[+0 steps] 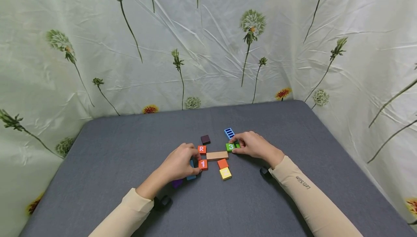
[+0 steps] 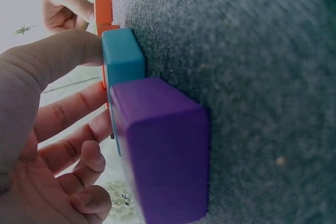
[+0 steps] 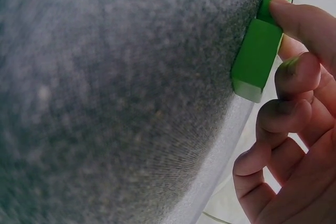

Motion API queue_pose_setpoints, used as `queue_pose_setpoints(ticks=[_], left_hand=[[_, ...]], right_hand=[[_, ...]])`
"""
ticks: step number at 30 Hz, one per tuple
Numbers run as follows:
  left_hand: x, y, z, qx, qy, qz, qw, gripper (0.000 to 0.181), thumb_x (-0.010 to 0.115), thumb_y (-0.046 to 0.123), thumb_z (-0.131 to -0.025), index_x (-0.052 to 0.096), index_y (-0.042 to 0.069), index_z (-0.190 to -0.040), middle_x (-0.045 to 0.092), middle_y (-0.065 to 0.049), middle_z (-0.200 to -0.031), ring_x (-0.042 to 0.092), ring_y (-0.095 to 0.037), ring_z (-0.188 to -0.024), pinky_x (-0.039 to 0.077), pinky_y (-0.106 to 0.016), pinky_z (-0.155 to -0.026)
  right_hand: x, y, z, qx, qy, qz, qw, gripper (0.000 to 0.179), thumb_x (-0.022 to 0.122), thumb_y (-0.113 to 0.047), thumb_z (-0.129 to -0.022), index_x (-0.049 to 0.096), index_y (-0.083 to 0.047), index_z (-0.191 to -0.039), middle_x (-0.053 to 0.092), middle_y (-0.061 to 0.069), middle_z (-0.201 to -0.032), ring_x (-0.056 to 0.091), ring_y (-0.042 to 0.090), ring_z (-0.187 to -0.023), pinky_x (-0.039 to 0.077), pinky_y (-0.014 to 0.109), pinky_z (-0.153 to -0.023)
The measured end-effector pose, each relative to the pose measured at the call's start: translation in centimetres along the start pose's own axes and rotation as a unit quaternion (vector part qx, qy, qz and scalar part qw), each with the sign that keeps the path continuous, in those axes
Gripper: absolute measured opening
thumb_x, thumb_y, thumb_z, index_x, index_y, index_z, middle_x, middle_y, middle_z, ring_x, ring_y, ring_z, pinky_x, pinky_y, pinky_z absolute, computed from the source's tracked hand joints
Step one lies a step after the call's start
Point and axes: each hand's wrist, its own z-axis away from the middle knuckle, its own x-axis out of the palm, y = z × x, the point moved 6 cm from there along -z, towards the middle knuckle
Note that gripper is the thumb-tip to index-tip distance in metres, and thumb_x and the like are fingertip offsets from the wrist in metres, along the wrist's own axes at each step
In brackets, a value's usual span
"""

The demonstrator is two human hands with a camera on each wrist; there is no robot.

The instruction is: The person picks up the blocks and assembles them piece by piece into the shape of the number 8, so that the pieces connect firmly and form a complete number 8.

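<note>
A pale, creased cloth point(image 1: 211, 41) printed with dandelions rises beyond the table and along its sides. The table point(image 1: 123, 150) has a plain dark grey covering. Left of the tan plank, the left hand point(image 1: 178, 162) pinches the orange-red block marked 1 point(image 1: 203, 164), thumb and fingers closed to its width; right of the plank, the right hand point(image 1: 255, 144) pinches the green block marked 3 point(image 1: 230, 147), other fingers loosely curled. The tan plank point(image 1: 217, 156) itself lies with its long axis left to right, its right end slightly farther away. Beyond that end, a blue slotted block point(image 1: 229, 133) points away, its far end leaning left. Left of the plank, past the 1, sit a teal block point(image 1: 191, 173) and a purple block point(image 1: 177, 183), partly hidden by the hand. Off the plank's left end, the 1 and the R block point(image 1: 202, 149) both read upright, a dark block point(image 1: 205, 140) beyond; on its near side, an orange block point(image 1: 223, 163), then a yellow block point(image 1: 225, 173)
</note>
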Motion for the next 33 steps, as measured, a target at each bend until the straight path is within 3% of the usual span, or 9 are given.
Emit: queue_pose_setpoints(ticks=[33], left_hand=[[0.11,-0.14,-0.03,0.012,0.007,-0.003,0.9999,0.021,0.094,0.022,-0.078,0.075,0.02,-0.087,0.07,0.003,-0.099,0.051,-0.014,-0.086,0.046,-0.034,-0.074]], right_hand=[[-0.04,0.01,0.33,-0.042,0.008,-0.005,0.9991,0.027,0.081,-0.023,-0.098,0.077,-0.01,-0.121,0.052,-0.007,-0.07,0.043,0.005,-0.06,0.034,0.023,-0.059]])
